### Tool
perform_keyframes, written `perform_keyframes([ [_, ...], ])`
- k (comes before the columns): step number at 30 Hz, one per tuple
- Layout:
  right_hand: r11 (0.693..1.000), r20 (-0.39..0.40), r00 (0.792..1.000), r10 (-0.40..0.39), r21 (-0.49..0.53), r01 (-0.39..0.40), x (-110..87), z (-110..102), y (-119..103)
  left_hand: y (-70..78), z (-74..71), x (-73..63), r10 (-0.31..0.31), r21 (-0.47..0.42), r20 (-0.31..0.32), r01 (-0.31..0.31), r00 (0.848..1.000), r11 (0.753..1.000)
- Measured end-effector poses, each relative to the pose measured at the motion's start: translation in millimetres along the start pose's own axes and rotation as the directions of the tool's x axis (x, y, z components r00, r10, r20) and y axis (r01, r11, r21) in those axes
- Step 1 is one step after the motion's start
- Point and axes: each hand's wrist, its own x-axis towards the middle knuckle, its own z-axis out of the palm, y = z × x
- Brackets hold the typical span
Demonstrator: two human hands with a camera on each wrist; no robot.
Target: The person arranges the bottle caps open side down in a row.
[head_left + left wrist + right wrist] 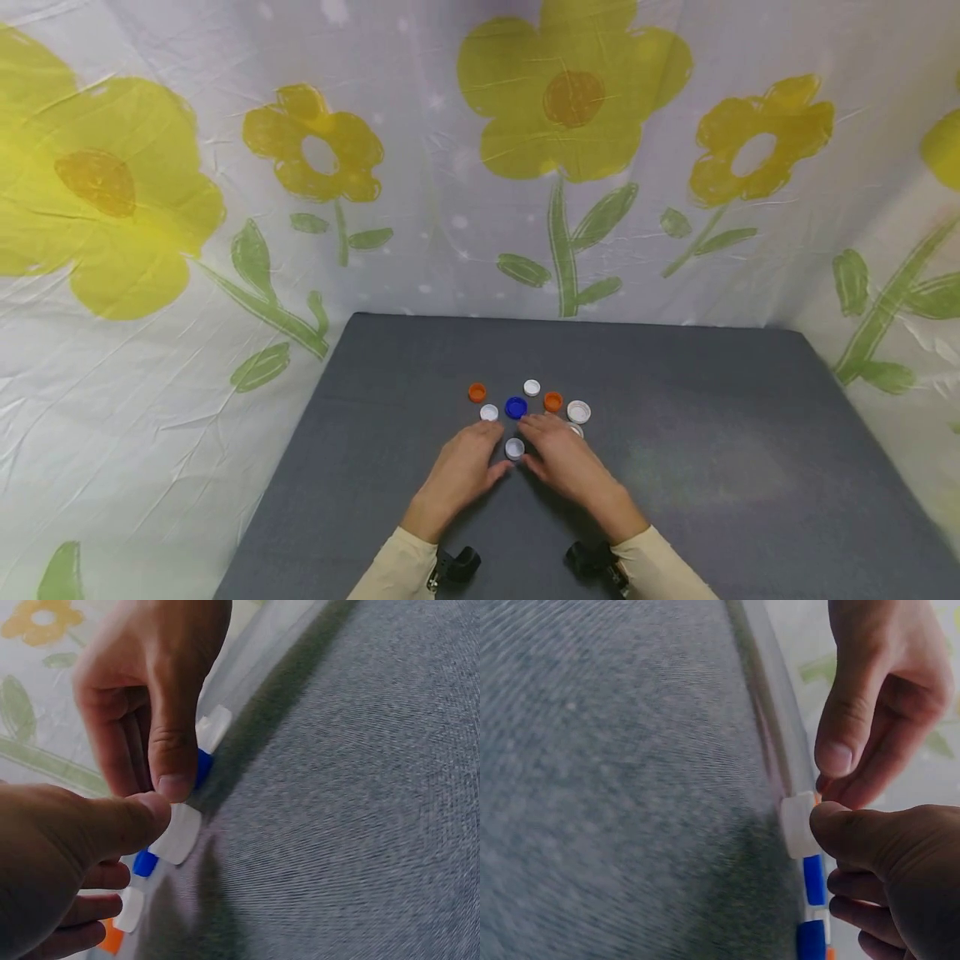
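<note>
At the middle of a gray table (360, 508), a white cap (514, 449) lies between my two hands, just ahead of the thumb tips. My left hand (462, 463) and my right hand (564, 457) flank it, fingers loosely bent and apart from the thumbs; neither pinches it, though I cannot tell whether a thumb touches its edge. Beyond my fingertips sit a second white cap (489, 412), a blue cap (516, 407) and two orange caps (477, 392) (553, 402), with other white caps (579, 412) nearby, one partly hidden by my right hand. The caps are round, smooth and plastic-looking, several with raised rims; any marking on them is too small to read. Up close, the table's surface shows a fine, fabric-like ribbing. Beige sleeves (397, 568) cover my forearms above black wrist-worn devices (459, 565). Yellow flowers and green leaves pattern the pale, creased backdrop (420, 250) behind.
</note>
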Motion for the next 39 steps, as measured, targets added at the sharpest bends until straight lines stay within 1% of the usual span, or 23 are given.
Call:
perform_keyframes([
  [5, 1.000, 0.013, 1.000, 0.002, 0.010, -0.002, 0.4, 4, -1, 1.5, 7.2, 1.3, 0.004, -0.022, -0.002, -0.004, 1.000, 1.000],
  [9, 1.000, 0.016, 1.000, 0.015, 0.006, -0.015, -0.2, 6, -2, 2.4, 10.4, 2.8, -0.008, -0.033, 0.017, 0.009, 1.000, 0.999],
  [12, 1.000, 0.017, 1.000, 0.023, -0.001, -0.023, -0.8, 8, -2, 3.3, 12.4, 3.2, -0.016, -0.034, 0.016, 0.017, 1.000, 0.999],
  [20, 1.000, 0.010, 1.000, 0.029, -0.010, -0.029, -1.2, 10, -1, 2.8, 20.3, 2.9, -0.029, -0.046, -0.023, 0.028, 0.999, 0.999],
  [23, 1.000, 0.006, 1.000, 0.029, -0.003, -0.029, -1.2, 10, -1, 2.5, 20.6, 2.2, -0.027, -0.053, -0.037, 0.025, 0.999, 0.998],
  [26, 1.000, -0.007, 1.000, 0.021, 0.016, -0.021, -0.9, 7, -3, 2.8, 16.6, 0.7, -0.028, -0.079, -0.053, 0.024, 0.998, 0.997],
  [30, 0.999, -0.030, 0.999, 0.010, 0.041, -0.008, -1.9, 0, -7, 3.8, 6.9, -3.2, -0.039, -0.129, -0.071, 0.029, 0.997, 0.991],
  [35, 0.997, -0.062, 0.998, -0.011, 0.079, 0.016, -4.8, -12, -17, 7.7, -9.1, -11.0, -0.039, -0.169, -0.089, 0.024, 0.995, 0.985],
  [39, 0.995, -0.082, 0.996, -0.018, 0.094, 0.025, -7.1, -23, -25, 12.0, -22.7, -16.3, -0.022, -0.191, -0.103, 0.002, 0.994, 0.982],
])
